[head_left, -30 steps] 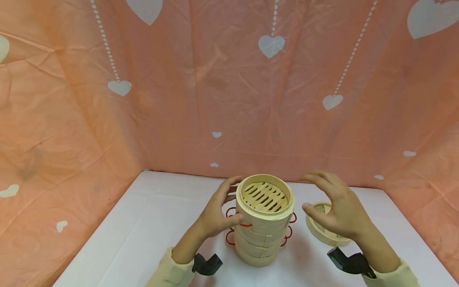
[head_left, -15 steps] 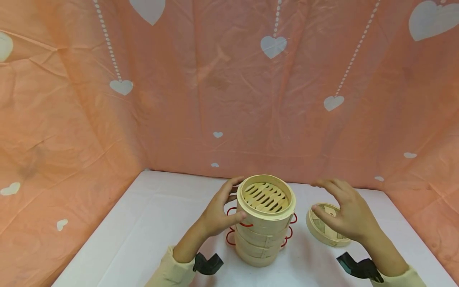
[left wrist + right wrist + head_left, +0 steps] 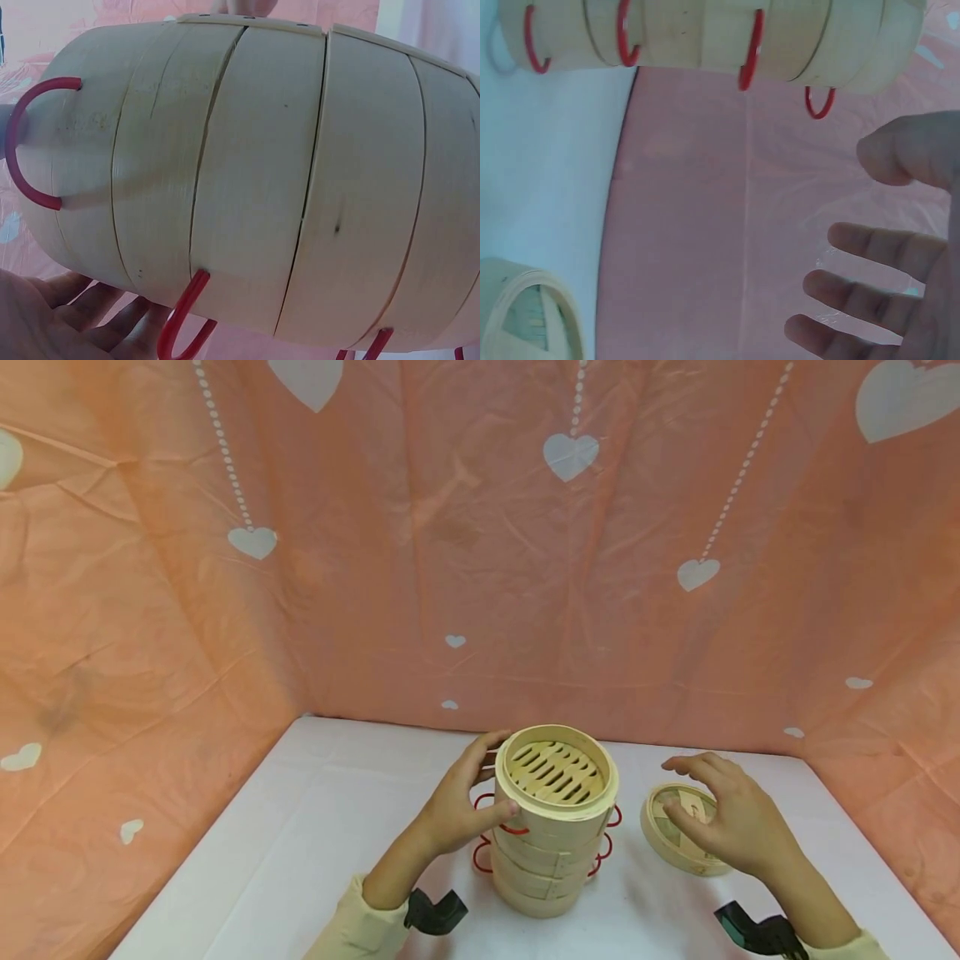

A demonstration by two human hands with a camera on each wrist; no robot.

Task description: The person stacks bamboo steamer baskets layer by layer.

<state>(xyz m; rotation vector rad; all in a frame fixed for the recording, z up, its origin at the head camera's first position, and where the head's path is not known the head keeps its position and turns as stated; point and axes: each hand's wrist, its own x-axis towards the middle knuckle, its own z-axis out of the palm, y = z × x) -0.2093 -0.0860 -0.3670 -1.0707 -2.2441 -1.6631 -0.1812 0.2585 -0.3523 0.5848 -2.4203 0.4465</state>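
Observation:
A tall stack of round bamboo steamer baskets (image 3: 551,835) stands upright on the white table, its slatted top tier (image 3: 555,768) facing up. Red loops (image 3: 180,309) stick out from its sides. My left hand (image 3: 456,806) holds the stack's left side near the top, thumb at the front and fingers behind. In the left wrist view those fingers (image 3: 82,304) show along the bamboo wall, partly hidden by it. My right hand (image 3: 750,822) is apart from the stack, thumb and fingers spread, with nothing in it. It hovers beside a shallow round bamboo lid (image 3: 658,843) and partly covers it.
An orange-pink sheet with white hearts (image 3: 572,457) hangs behind and at both sides of the white table (image 3: 300,827). Black wrist cameras (image 3: 437,913) sit on both wrists. The lid lies to the right of the stack, inner side up.
My right hand has moved right and down, away from the stack, and more of the lid shows. The left hand and the steamer stack have stayed in place.

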